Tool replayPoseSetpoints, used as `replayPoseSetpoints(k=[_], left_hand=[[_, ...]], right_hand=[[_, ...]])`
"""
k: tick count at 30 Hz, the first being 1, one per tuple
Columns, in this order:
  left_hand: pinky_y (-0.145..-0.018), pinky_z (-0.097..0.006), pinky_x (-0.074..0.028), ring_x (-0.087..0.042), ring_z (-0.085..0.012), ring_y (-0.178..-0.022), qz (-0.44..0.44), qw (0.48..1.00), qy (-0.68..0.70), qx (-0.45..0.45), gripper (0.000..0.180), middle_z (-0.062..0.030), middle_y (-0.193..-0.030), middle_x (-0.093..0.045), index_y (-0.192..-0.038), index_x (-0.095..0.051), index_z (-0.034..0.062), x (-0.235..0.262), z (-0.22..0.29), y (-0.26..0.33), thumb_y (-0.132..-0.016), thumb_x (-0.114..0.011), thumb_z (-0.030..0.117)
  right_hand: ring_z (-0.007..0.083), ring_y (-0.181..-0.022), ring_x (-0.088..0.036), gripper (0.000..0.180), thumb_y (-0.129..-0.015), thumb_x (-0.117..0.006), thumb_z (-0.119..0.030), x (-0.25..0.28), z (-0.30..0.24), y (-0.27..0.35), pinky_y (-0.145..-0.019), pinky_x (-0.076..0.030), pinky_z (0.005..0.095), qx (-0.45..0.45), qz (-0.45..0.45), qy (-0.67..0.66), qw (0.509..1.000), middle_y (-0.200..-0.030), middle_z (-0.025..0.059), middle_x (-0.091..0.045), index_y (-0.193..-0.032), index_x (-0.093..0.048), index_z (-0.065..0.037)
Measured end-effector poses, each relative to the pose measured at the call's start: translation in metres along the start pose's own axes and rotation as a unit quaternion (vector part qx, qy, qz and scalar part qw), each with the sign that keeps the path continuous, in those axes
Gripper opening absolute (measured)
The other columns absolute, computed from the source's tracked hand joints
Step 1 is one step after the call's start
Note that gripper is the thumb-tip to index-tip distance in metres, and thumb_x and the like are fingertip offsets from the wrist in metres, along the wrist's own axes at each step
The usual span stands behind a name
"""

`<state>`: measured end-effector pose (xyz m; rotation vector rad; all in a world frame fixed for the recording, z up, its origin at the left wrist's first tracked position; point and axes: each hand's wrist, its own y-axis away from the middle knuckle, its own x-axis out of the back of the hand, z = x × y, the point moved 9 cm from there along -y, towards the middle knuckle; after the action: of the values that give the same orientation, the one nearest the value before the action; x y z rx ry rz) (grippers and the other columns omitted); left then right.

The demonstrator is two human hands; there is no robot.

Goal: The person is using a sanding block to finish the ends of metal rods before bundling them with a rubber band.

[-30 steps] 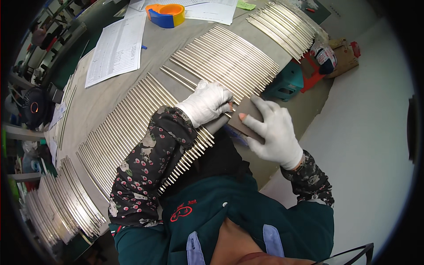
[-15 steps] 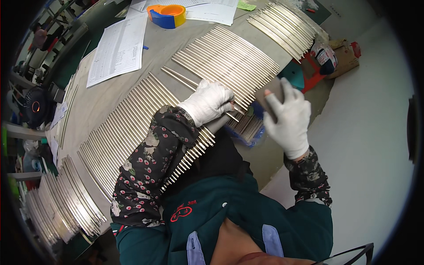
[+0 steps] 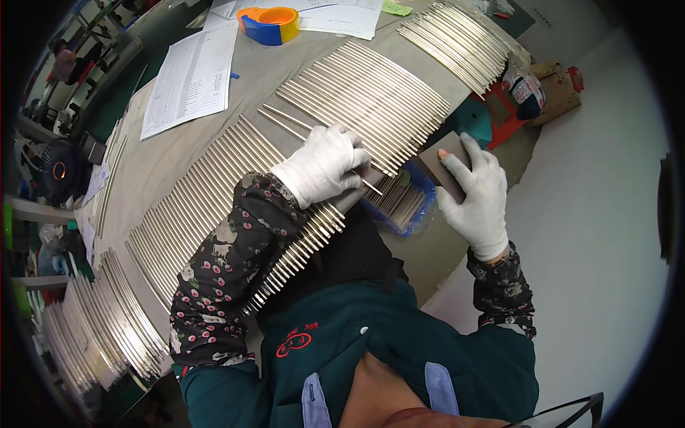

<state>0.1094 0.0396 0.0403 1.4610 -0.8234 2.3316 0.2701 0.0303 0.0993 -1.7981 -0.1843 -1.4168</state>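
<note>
My left hand (image 3: 322, 165), in a white glove, is closed around a thin metal rod (image 3: 371, 187) whose near end sticks out past my fingers. Beyond that hand, rod ends (image 3: 275, 118) point up and left. To its left lies a long row of silvery rods (image 3: 203, 192); to its right is another row of rods (image 3: 364, 100). My right hand (image 3: 479, 200), gloved with a bare fingertip showing, grips a flat brown-grey block (image 3: 437, 158) just off the table's near edge. The block's material is hard to tell.
Below the edge sits a blue-lined bin (image 3: 403, 207) of thin rods. Further bundles lie at far right (image 3: 457, 46) and lower left (image 3: 107, 321). Printed sheets (image 3: 189, 82) and an orange-blue tape dispenser (image 3: 268, 26) are at the back. A red stool (image 3: 505, 121) stands right.
My right hand and the block have shifted slightly right and down, away from the rod ends. My left hand has moved a little left, still holding a rod.
</note>
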Motion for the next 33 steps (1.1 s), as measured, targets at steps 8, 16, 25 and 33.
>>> replayPoseSetpoints(k=[8,16,25,33], left_hand=[[-0.070,-0.039,-0.044,-0.055,-0.0272,-0.082,-0.067,0.996,0.057,0.022,0.020,-0.0055,-0.080,-0.057,-0.084,-0.056,0.0093,-0.020,0.002,0.001,-0.069,-0.069,0.014],[-0.065,-0.038,-0.047,-0.057,-0.0290,-0.074,-0.008,0.994,0.111,0.010,0.017,-0.0074,-0.073,-0.057,-0.078,-0.058,0.0081,-0.019,-0.001,0.001,-0.067,-0.070,0.008],[-0.064,-0.036,-0.047,-0.057,-0.0282,-0.073,-0.018,0.993,0.117,0.028,0.018,-0.0077,-0.072,-0.057,-0.076,-0.056,0.0076,-0.018,-0.004,0.000,-0.065,-0.070,0.005],[-0.066,-0.036,-0.046,-0.056,-0.0239,-0.080,0.025,0.990,0.080,-0.111,0.015,-0.0021,-0.078,-0.058,-0.079,-0.057,0.0114,-0.010,0.024,-0.002,-0.065,-0.064,0.010]], right_hand=[[0.0334,-0.098,-0.052,0.046,-0.058,-0.067,-0.016,-0.002,-0.003,0.001,-0.080,-0.044,0.0406,0.000,-0.011,-0.018,1.000,-0.120,0.0193,-0.051,-0.103,-0.062,-0.011],[0.0330,-0.099,-0.052,0.047,-0.057,-0.068,-0.017,-0.005,-0.040,0.005,-0.079,-0.044,0.0395,0.047,-0.051,-0.118,0.991,-0.118,0.0191,-0.052,-0.104,-0.062,-0.011],[0.0312,-0.093,-0.054,0.043,-0.059,-0.067,-0.018,-0.004,-0.036,-0.015,-0.071,-0.042,0.0393,0.063,-0.030,-0.073,0.995,-0.116,0.0198,-0.051,-0.101,-0.063,-0.011],[0.0321,-0.100,-0.051,0.045,-0.060,-0.067,-0.015,-0.005,0.006,-0.028,-0.079,-0.042,0.0395,0.008,0.025,-0.014,1.000,-0.120,0.0176,-0.051,-0.104,-0.062,-0.012]])
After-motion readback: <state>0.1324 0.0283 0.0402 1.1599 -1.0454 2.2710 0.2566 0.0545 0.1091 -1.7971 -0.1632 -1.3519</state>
